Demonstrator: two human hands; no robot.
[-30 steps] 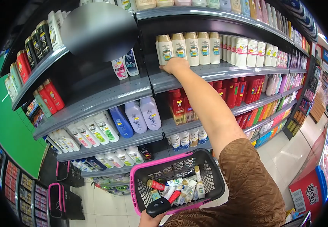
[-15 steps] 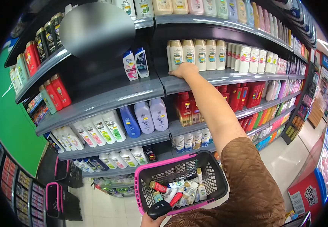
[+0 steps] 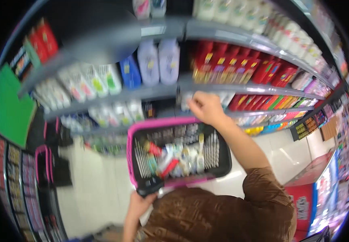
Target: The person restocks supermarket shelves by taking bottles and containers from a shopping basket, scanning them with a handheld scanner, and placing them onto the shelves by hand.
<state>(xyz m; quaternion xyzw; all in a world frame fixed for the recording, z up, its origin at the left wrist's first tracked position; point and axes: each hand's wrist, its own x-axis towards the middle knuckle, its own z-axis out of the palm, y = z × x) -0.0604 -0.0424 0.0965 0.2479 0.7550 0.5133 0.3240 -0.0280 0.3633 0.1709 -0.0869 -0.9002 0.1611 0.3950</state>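
My left hand (image 3: 141,203) is closed round the black handle (image 3: 149,187) of a shopping basket with a pink rim (image 3: 131,155), held in front of my body. Inside the basket lies a mixed heap of small bottles and tubes, including a red tube (image 3: 169,168) and a red bottle with a gold cap (image 3: 154,149). My right hand (image 3: 207,109) is over the basket's far right edge, its fingers curled. Whether anything is in them is hidden by blur and the hand itself. Behind it stand red pump bottles (image 3: 226,60) on a shelf.
Grey shelves (image 3: 162,92) curve across the view with white, blue and lilac bottles (image 3: 168,62). Cream bottles (image 3: 222,10) stand higher up. Other pink-rimmed baskets (image 3: 43,161) are on the floor at left. A red and blue display (image 3: 303,205) stands at lower right.
My right hand has come away from the cream bottles' shelf, down to the basket's far edge. The view has tilted downward and blurred. My left hand stays on the handle.
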